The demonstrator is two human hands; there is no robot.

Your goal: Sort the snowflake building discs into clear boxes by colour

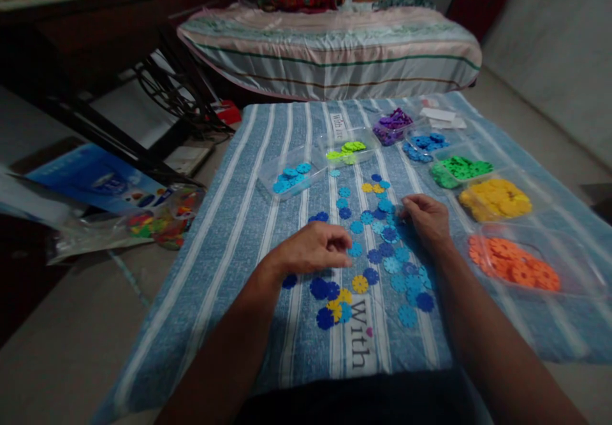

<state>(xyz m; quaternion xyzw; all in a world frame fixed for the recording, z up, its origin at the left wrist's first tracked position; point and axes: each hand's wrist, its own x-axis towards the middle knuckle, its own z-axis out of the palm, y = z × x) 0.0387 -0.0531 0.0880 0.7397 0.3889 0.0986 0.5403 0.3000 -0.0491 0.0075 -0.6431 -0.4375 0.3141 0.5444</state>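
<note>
Loose flower-shaped plastic discs lie scattered over a striped blue cloth [215, 240]. Most are light blue [407, 315] or dark blue [325, 318], with a few yellow ones [360, 284] among them. My left hand [313, 246] hovers at the left side of the scatter, fingers curled toward the thumb, its tips beside a light blue disc [355, 248]. At the right side, my right hand [428, 221] has its fingertips drawn together in a pinch near several light blue discs. Whatever either hand may hold is too small or hidden to make out.
Clear tubs line the far and right sides: light blue [292, 178], lime [351, 150], purple [393, 125], blue [425, 146], green [463, 167], yellow [497, 200] and orange [514, 262] discs. A bed [335, 49] stands beyond, a sewing-machine table [86, 23] at left.
</note>
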